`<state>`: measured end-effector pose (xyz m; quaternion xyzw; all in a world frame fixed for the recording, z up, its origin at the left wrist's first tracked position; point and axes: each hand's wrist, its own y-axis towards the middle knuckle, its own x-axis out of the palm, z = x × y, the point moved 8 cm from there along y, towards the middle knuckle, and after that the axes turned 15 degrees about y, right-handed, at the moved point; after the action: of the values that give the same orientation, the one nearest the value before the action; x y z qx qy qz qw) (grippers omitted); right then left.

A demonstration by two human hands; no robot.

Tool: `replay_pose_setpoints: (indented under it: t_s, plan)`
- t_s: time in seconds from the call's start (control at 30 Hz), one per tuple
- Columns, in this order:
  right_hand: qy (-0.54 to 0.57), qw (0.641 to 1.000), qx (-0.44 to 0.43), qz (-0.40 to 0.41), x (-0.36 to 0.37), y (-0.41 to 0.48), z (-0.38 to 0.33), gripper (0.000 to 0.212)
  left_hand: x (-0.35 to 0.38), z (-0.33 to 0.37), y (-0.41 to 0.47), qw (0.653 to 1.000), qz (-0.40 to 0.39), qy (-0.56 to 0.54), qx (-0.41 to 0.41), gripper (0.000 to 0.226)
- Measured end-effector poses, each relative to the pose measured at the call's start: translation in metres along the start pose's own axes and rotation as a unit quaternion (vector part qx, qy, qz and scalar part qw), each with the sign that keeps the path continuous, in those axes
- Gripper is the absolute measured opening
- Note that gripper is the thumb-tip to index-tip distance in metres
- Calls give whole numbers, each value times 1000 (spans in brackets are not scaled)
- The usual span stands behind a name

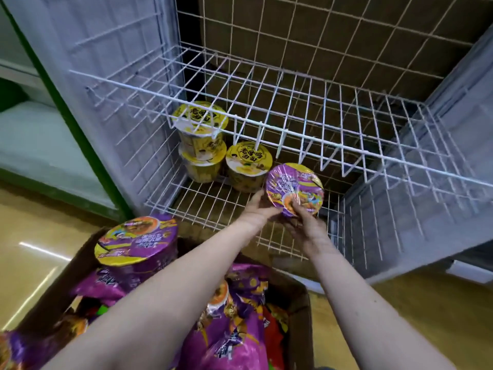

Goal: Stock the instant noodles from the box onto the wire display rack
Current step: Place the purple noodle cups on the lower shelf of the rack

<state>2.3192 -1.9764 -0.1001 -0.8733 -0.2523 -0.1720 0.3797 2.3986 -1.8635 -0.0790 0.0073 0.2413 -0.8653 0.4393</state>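
Right below you, the box [301,316] stands open on the floor, filled with purple packs [232,329], and a spare bowl [136,241] with a purple and yellow lid lies on top at its left edge. Both your forearms reach out over the box toward the rack [266,126]. Your left hand [256,212] grips the purple bowl [294,189] from its left side, fingers curled up against the rim. Your right hand [306,225] holds the same bowl from below and from the right, with the thumb laid across the lid. The purple bowl is tilted so that its lid faces you. It sits above the front part of the lower shelf [197,201], and you cannot tell whether its base touches the wire. Just to its left, and a little farther in, one yellow bowl [249,166] stands upright on that shelf. Behind this one, in the left rear corner, is a yellow stack [200,140] of two bowls, one on the other, with the top lid seen through the wires of the upper shelf [346,121]. The upper shelf holds nothing that you can see. Brown cardboard [320,36] backs the rack behind the wire grid.
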Motion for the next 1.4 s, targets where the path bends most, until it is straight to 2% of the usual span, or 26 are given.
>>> replay_pose_setpoints:
  t_s: [0.1, 0.23, 0.37, 0.5, 0.63, 0.73, 0.8, 0.9, 0.93, 1.03, 1.1, 1.33, 1.4]
  plan:
    - [6, 1000, 4, 4, 6, 20, -5, 47, -14, 15, 17, 985, 31, 165, 51, 75]
    - [29, 999, -1, 19, 12, 44, -15, 47, -28, 26, 47, 940, 46, 328, 78, 81]
    - [49, 998, -1, 27, 14, 62, -22, 48, -32, 20, 71, 914, 10, 399, 73, 84]
    - [63, 997, 6, 31, 14, 83, -22, 35, -33, 9, 79, 909, -16, 412, 58, 85]
    - [47, 998, 29, 18, 11, 98, -10, 44, -30, -1, 81, 901, -29, 428, 60, 87]
    - [59, 997, 42, 18, 16, 102, -9, 43, -30, 1, 81, 915, -10, 397, 67, 84]
    - [75, 995, 64, 22, 18, 102, -9, 33, -34, 6, 78, 928, 19, 363, 78, 78]
    - [41, 997, 72, 10, 19, 98, -8, 12, -36, 11, 72, 934, 49, 342, 93, 74]
    - [34, 997, 71, 5, 19, 96, -6, 14, -36, 13, 69, 934, 50, 340, 95, 73]
    - [-17, 996, 90, -23, 18, 86, 1, 42, -31, 16, 61, 935, 48, 338, 90, 72]
    - [-57, 991, 117, -42, 18, 74, 9, 51, -29, 17, 53, 935, 48, 340, 86, 72]
    - [-71, 985, 138, -69, 36, 21, 38, 49, -53, 0, 2, 931, 50, 358, 51, 73]
    - [-79, 982, 147, -85, 47, -1, 52, 40, -64, -6, -22, 931, 59, 358, 47, 72]
